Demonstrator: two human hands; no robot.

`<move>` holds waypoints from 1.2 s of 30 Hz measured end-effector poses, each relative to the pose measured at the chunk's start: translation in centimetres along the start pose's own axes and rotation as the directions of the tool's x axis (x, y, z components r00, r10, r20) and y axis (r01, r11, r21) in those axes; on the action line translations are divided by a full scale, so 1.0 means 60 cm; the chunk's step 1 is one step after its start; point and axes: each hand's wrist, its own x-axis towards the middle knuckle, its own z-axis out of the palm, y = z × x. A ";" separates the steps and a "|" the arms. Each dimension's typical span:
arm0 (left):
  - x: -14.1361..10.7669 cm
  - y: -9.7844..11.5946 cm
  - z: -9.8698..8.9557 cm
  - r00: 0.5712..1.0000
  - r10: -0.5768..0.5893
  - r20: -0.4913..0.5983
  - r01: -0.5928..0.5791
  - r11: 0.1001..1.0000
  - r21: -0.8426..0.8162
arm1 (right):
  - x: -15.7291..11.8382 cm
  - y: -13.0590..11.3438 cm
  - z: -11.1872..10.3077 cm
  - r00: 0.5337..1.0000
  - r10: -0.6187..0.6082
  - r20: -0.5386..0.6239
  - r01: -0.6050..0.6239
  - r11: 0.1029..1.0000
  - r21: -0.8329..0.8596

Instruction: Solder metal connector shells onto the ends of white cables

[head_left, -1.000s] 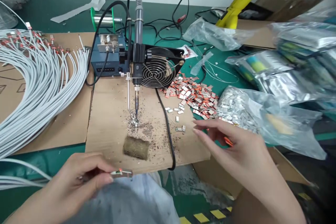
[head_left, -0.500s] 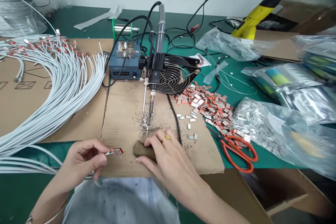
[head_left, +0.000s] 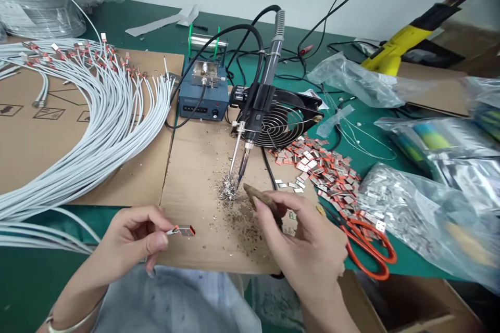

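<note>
In my left hand (head_left: 136, 239), closed in a pinch, is a USB plug (head_left: 186, 230) with an orange insert on a white cable; its metal end points right. My right hand (head_left: 308, 239) grips a brown sponge-like pad (head_left: 263, 200) between thumb and fingers. The pad is tilted, its pointed end close to the tip of a soldering iron (head_left: 250, 135); whether they touch I cannot tell. The iron is clamped tip-down in a stand, beside a thin metal feed tube (head_left: 235, 156). Solder bits (head_left: 228, 187) and dark crumbs (head_left: 252, 234) lie on the cardboard (head_left: 187, 177) below.
Bundled white cables (head_left: 117, 130) cover the left side. Behind stand a blue control box (head_left: 203, 99), a solder spool (head_left: 205, 44) and a black fan (head_left: 279, 127). To the right lie a pile of orange-and-metal plugs (head_left: 332, 169), orange-handled scissors (head_left: 375, 250) and plastic bags (head_left: 406, 203).
My right hand has lifted the pad from the cardboard and turned it up toward the iron's tip. Dark crumbs now show where it was. My left hand still holds the plug; the view has shifted.
</note>
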 end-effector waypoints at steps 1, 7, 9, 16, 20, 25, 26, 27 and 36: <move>0.000 0.000 0.000 1.000 0.007 0.000 -0.007 1.000 -0.010 | 0.003 0.000 0.002 0.999 -0.044 0.002 0.044 0.997 -0.061; -0.001 -0.001 -0.002 1.000 0.016 0.019 -0.015 0.999 -0.050 | 0.008 -0.006 0.006 0.986 -0.095 0.137 0.118 0.978 -0.170; -0.002 0.001 -0.002 1.000 0.015 0.021 -0.014 0.998 -0.061 | 0.009 -0.010 0.006 0.987 -0.107 0.123 0.130 0.972 -0.197; -0.003 0.007 0.003 1.000 0.005 0.005 -0.005 0.996 -0.087 | 0.013 -0.016 0.005 0.980 -0.122 0.155 0.159 0.954 -0.256; -0.004 0.008 0.004 1.000 -0.002 0.000 0.002 0.996 -0.088 | 0.016 -0.021 0.002 0.994 -0.073 0.082 0.093 0.956 -0.278; -0.003 0.007 0.003 1.000 0.001 -0.008 -0.002 0.996 -0.088 | 0.024 -0.027 0.010 0.990 -0.084 0.114 0.113 0.954 -0.279; -0.003 0.006 0.003 1.000 0.006 -0.011 -0.007 0.996 -0.089 | 0.024 -0.027 0.012 0.989 -0.078 0.126 0.111 0.955 -0.275; -0.003 0.006 0.003 1.000 0.012 -0.012 -0.013 0.996 -0.088 | 0.023 -0.027 0.013 0.988 -0.073 0.134 0.108 0.955 -0.276; -0.003 0.006 0.002 1.000 0.005 -0.002 -0.005 0.996 -0.091 | 0.019 -0.029 0.011 0.980 -0.038 0.194 0.089 0.961 -0.262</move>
